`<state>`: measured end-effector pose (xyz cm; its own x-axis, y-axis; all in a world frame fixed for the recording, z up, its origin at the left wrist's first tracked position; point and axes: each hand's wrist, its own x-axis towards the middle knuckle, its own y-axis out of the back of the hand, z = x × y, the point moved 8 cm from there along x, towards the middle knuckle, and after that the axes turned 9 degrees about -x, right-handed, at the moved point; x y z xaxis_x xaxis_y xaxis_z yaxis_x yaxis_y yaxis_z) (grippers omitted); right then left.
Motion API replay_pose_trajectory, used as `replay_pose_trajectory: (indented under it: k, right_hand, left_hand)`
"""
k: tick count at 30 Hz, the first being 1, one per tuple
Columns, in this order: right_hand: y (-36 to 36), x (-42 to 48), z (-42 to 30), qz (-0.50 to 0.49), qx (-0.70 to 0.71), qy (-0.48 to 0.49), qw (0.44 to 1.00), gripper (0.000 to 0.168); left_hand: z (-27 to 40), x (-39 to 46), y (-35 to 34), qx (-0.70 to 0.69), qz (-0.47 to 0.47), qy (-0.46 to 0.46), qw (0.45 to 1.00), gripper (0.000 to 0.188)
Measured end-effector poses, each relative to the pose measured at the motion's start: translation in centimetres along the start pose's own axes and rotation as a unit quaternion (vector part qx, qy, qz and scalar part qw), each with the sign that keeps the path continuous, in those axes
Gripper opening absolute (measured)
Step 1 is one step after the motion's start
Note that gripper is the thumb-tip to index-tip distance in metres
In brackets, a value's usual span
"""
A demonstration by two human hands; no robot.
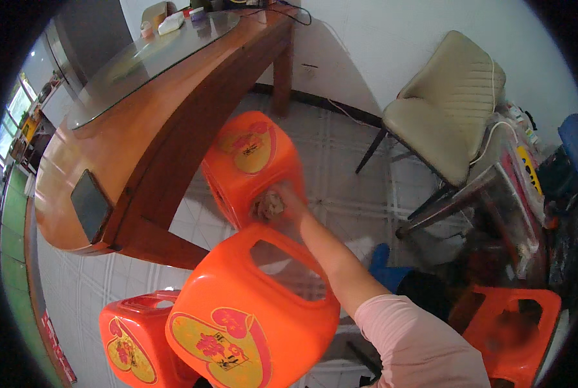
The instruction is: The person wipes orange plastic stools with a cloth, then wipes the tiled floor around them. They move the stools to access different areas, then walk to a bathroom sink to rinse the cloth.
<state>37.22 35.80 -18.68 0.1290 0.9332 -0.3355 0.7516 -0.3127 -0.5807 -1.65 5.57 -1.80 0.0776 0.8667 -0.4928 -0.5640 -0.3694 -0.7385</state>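
Observation:
My right hand (286,196), blurred, reaches to the side of an orange plastic stool (255,140) beside the wooden table. A crumpled brownish cloth (268,204) is bunched at that hand, against the stool's side. Nearer to me a second orange plastic stool (264,330) stands out large, its seat printed with a yellow and pink heart pattern and an opening in its side. Partly behind it is a third such stool (129,339). My left hand is out of view.
A wooden table (172,111) with a glass top holds a dark phone (91,206) near its corner. At right are a beige chair (444,106), a cluttered rack (516,194) and another orange stool (512,373). A blue slipper (390,271) is near the floor.

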Motion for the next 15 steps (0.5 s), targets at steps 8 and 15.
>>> replay_pose_trajectory:
  k: [8,15]
  right_hand:
    - [2.3,-1.2,0.9,-0.044,0.009,-0.042,0.998,0.032]
    - [6.0,-13.6,2.9,0.041,-0.125,-0.119,0.984,0.025]
  left_hand:
    - [-1.0,-0.1,-0.5,-0.004,-0.022,0.039,0.999,0.057]
    - [0.7,-3.0,-0.9,0.007,-0.052,0.042,0.998,0.056]
